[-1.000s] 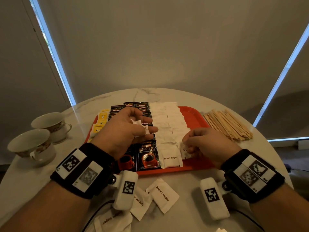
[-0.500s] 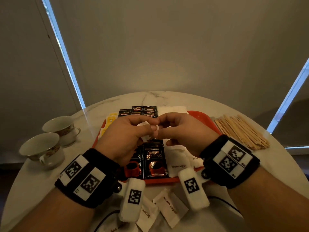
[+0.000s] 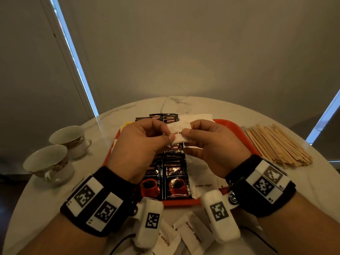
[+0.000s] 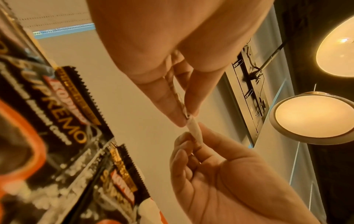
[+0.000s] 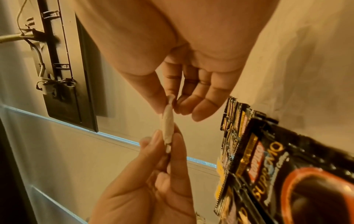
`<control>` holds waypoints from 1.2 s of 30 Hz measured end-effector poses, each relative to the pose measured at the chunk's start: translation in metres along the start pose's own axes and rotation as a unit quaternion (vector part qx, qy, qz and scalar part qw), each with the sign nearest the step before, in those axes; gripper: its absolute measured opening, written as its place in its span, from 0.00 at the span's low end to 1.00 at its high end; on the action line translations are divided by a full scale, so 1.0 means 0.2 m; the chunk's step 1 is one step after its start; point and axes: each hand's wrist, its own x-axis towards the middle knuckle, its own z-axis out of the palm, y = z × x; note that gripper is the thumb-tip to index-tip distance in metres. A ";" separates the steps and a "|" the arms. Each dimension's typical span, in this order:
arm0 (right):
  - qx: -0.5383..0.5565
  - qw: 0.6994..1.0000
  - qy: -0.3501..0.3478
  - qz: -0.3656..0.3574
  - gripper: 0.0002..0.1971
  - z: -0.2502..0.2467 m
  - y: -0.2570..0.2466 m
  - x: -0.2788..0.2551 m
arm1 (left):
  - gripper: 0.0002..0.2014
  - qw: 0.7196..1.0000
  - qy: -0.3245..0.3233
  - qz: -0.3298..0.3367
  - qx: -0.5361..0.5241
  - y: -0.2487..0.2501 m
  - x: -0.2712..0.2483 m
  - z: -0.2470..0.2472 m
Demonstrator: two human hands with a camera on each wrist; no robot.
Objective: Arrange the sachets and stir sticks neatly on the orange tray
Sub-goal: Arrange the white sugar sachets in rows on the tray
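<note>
Hands meet above the orange tray (image 3: 237,126): the left hand (image 3: 141,142) and right hand (image 3: 211,144) each pinch one end of a white brown-sugar sachet (image 3: 179,132) between thumb and fingertips, the other fingers loosely curled, holding it up off the rows of black coffee sachets (image 3: 176,179) and white ones already laid out. More brown-sugar sachets (image 3: 191,231) lie loose on the table near the person, and the stir sticks (image 3: 277,144) sit in a heap beside the tray, off it. Pulling both ends too hard could tear the paper and spill sugar over the neat rows; lowering the wrists carelessly could scatter the sachets beneath.
</note>
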 end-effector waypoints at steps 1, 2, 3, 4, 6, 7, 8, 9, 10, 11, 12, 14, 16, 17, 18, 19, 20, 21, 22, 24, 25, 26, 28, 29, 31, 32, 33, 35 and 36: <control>-0.006 1.000 0.007 -0.012 0.03 0.00 0.00 0.00 | 0.10 1.000 -0.009 -0.001 0.005 0.01 0.00 0.00; -0.021 0.999 0.015 -0.019 0.04 0.00 0.01 0.00 | 0.10 1.000 -0.016 -0.006 0.010 0.01 -0.01 0.00; -0.043 0.999 0.023 -0.023 0.05 0.00 0.01 0.00 | 0.12 0.999 -0.024 -0.014 0.018 0.02 -0.01 0.00; -0.067 0.997 0.029 -0.023 0.05 -0.01 0.01 0.00 | 0.15 0.999 -0.031 -0.021 0.029 0.02 -0.02 0.00; -0.119 0.992 0.030 -0.011 0.06 -0.01 -0.01 0.00 | 0.21 0.997 -0.043 -0.029 0.052 0.03 -0.02 -0.01; -0.144 0.989 0.031 -0.005 0.07 -0.01 -0.02 -0.01 | 0.22 0.996 -0.049 -0.028 0.063 0.03 -0.03 -0.01; -0.164 0.986 0.033 -0.001 0.08 -0.01 -0.04 -0.01 | 0.22 0.996 -0.055 -0.025 0.072 0.04 -0.03 -0.01; -0.181 0.983 0.037 0.001 0.08 -0.02 -0.05 -0.02 | 0.22 0.995 -0.062 -0.022 0.081 0.04 -0.04 0.00; -0.195 0.980 0.042 0.002 0.08 -0.02 -0.06 -0.03 | 0.22 0.994 -0.068 -0.023 0.086 0.05 -0.05 0.00; -0.210 0.977 0.046 0.004 0.08 -0.03 -0.07 -0.04 | 0.21 0.994 -0.070 -0.023 0.086 0.05 -0.05 0.01; -0.222 0.974 0.053 0.009 0.08 -0.04 -0.08 -0.05 | 0.21 0.994 -0.070 -0.025 0.083 0.05 -0.05 0.01; -0.234 0.969 0.076 0.023 0.07 -0.08 -0.08 -0.08 | 0.19 0.995 -0.065 -0.032 0.074 0.05 -0.05 0.02; -0.234 0.966 0.098 0.044 0.06 -0.14 -0.07 -0.12 | 0.18 0.996 -0.054 -0.040 0.054 0.04 -0.04 0.01; -0.239 0.963 0.109 0.059 0.06 -0.17 -0.07 -0.15 | 0.17 0.997 -0.047 -0.044 0.038 0.04 -0.03 0.00; -0.252 0.957 0.118 0.079 0.06 -0.21 -0.07 -0.18 | 0.16 0.998 -0.038 -0.047 0.019 0.05 -0.03 -0.01; -0.268 0.950 0.127 0.099 0.06 -0.24 -0.06 -0.21 | 0.15 0.998 -0.028 -0.050 0.001 0.05 -0.02 -0.02; -0.281 0.942 0.137 0.121 0.06 -0.27 -0.05 -0.24 | 0.14 0.998 -0.018 -0.053 -0.016 0.07 -0.02 -0.02; -0.290 0.935 0.147 0.143 0.06 -0.30 -0.05 -0.27 | 0.13 0.998 -0.008 -0.055 -0.030 0.07 -0.02 -0.03; -0.298 0.928 0.155 0.161 0.07 -0.31 -0.04 -0.29 | 0.11 0.997 0.001 -0.058 -0.043 0.08 -0.02 -0.03; -0.319 0.916 0.164 0.177 0.06 -0.34 -0.02 -0.31 | 0.10 0.996 0.016 -0.062 -0.064 0.10 -0.02 -0.04; -0.328 0.913 0.164 0.177 0.06 -0.34 -0.01 -0.32 | 0.10 0.995 0.022 -0.063 -0.071 0.10 -0.02 -0.04; -0.336 0.911 0.166 0.173 0.06 -0.34 -0.01 -0.32 | 0.09 0.995 0.028 -0.064 -0.078 0.11 -0.02 -0.04; -0.351 0.905 0.167 0.171 0.05 -0.34 0.00 -0.32 | 0.08 0.993 0.034 -0.069 -0.092 0.13 -0.02 -0.04; -0.358 0.902 0.165 0.173 0.05 -0.34 0.00 -0.31 | 0.08 0.992 0.035 -0.071 -0.098 0.14 -0.03 -0.05; -0.372 0.895 0.163 0.183 0.05 -0.34 0.00 -0.30 | 0.07 0.992 0.037 -0.071 -0.102 0.16 -0.03 -0.05; -0.377 0.892 0.165 0.186 0.05 -0.34 0.00 -0.30 | 0.07 0.992 0.037 -0.070 -0.103 0.17 -0.03 -0.05; -0.381 0.890 0.169 0.186 0.04 -0.34 0.00 -0.30 | 0.07 0.992 0.038 -0.069 -0.103 0.18 -0.04 -0.06; -0.387 0.886 0.175 0.185 0.04 -0.34 0.00 -0.30 | 0.07 0.992 0.038 -0.068 -0.098 0.19 -0.05 -0.07; -0.389 0.886 0.175 0.182 0.04 -0.34 0.00 -0.30 | 0.06 0.993 0.037 -0.068 -0.092 0.19 -0.06 -0.08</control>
